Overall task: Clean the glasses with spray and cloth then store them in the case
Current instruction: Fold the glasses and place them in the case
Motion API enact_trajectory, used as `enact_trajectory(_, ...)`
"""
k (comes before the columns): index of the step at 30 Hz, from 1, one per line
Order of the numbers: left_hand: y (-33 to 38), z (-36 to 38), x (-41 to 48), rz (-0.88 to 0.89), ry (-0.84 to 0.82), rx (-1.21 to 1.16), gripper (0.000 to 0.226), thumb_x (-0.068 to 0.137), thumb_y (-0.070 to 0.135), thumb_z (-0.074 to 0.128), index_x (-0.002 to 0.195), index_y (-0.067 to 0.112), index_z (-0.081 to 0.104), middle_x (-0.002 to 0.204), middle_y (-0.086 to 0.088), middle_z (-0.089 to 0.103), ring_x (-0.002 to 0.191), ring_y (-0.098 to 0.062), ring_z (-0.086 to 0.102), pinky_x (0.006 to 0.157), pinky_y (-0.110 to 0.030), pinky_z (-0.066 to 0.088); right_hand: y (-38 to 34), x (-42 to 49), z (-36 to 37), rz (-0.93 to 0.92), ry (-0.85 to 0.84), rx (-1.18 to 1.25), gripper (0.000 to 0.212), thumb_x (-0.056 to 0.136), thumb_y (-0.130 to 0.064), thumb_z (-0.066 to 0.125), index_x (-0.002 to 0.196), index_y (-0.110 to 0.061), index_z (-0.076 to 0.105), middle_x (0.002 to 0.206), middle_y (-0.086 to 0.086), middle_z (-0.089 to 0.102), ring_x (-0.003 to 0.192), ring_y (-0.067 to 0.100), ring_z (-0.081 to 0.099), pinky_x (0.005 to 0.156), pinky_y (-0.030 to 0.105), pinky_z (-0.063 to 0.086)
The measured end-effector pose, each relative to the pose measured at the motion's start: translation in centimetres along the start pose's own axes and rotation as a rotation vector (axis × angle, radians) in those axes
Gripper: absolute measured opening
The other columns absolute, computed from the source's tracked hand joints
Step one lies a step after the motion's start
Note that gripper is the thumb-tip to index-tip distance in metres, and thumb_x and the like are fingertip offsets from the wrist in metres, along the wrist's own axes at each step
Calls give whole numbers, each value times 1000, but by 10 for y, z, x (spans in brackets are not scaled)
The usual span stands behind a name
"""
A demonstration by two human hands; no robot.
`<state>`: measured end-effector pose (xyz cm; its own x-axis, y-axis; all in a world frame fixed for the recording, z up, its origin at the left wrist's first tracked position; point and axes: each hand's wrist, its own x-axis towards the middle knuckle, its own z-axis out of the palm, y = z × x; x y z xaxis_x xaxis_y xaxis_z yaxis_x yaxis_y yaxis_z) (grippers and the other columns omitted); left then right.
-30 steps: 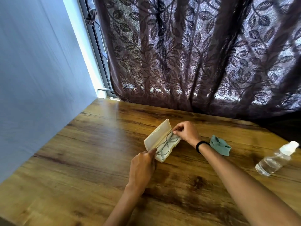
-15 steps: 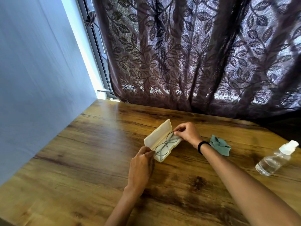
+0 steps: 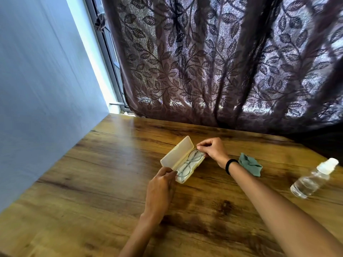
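Glasses (image 3: 189,164) lying in open case (image 3: 176,154) now, lid still up. Left hand (image 3: 160,184) has curled since a second ago, fingers pinching near corner of lid. Right hand (image 3: 213,150) pinched narrow at far end; on case edge or frame, can't tell. Cloth (image 3: 249,166) just past right wrist, spray bottle (image 3: 313,179) further right, both let go. Cleaning looks done, guess only closing lid left.

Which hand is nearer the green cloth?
Right. The right hand is at the case's far end, beside the green cloth; the left hand is at the near end.
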<state>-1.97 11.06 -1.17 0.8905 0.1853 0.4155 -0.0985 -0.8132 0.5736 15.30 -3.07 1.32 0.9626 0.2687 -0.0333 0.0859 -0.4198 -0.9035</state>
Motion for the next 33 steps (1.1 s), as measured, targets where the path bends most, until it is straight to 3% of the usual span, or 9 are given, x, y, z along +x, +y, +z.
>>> enact_trajectory(7, 0, 1, 1, -5, -37, 3, 22, 85, 10, 62, 106, 14, 68, 109, 4, 63, 85, 2, 55, 73, 2, 39, -1, 1, 1, -22, 5, 17, 8, 79, -1, 66, 86, 2, 70, 88, 18, 70, 61, 9, 57, 45, 12, 46)
enact_trajectory(15, 1, 1, 2, -3, -27, -24, 21, 87, 11, 60, 105, 14, 68, 112, 2, 63, 90, -5, 60, 78, -13, 51, 0, 0, -5, -64, 33, 12, 7, 79, -3, 67, 85, 0, 70, 86, 15, 70, 57, 5, 55, 47, 12, 46)
enact_trajectory(19, 13, 1, 13, 12, 10, -56, 18, 86, 12, 62, 102, 14, 70, 108, 1, 66, 86, -10, 64, 73, -24, 57, 0, -2, -19, -63, 71, 47, 11, 80, -3, 66, 89, 0, 70, 91, 12, 69, 62, 8, 56, 50, 16, 49)
enact_trajectory(21, 22, 4, 23, 33, 11, -61, 18, 86, 13, 62, 102, 15, 70, 107, 2, 66, 86, -11, 64, 71, -29, 58, 2, -5, -29, -60, 104, 91, 12, 80, -1, 65, 91, 2, 69, 91, 12, 67, 64, 8, 56, 47, 12, 47)
enact_trajectory(25, 46, 22, 44, 87, -18, -87, 18, 87, 17, 62, 103, 19, 70, 110, 8, 64, 90, -6, 61, 79, -24, 52, 12, -17, -59, -49, 189, 181, 14, 81, 1, 64, 93, 4, 68, 88, 11, 66, 64, 7, 56, 46, 9, 46)
enact_trajectory(29, 71, 46, 60, 203, -93, -87, 14, 87, 18, 62, 97, 14, 72, 103, 2, 67, 89, -11, 62, 77, -26, 51, 36, -31, -91, -15, 302, 213, 11, 83, -4, 64, 92, 2, 67, 70, 3, 62, 53, 3, 57, 47, 9, 45)
enact_trajectory(33, 87, 74, 75, 253, -216, -66, 17, 86, 17, 62, 101, 14, 70, 104, -1, 69, 91, -14, 63, 78, -31, 53, 65, -45, -109, 29, 423, 148, 8, 85, -10, 63, 89, -4, 66, 72, -2, 61, 63, 7, 55, 48, 8, 45)
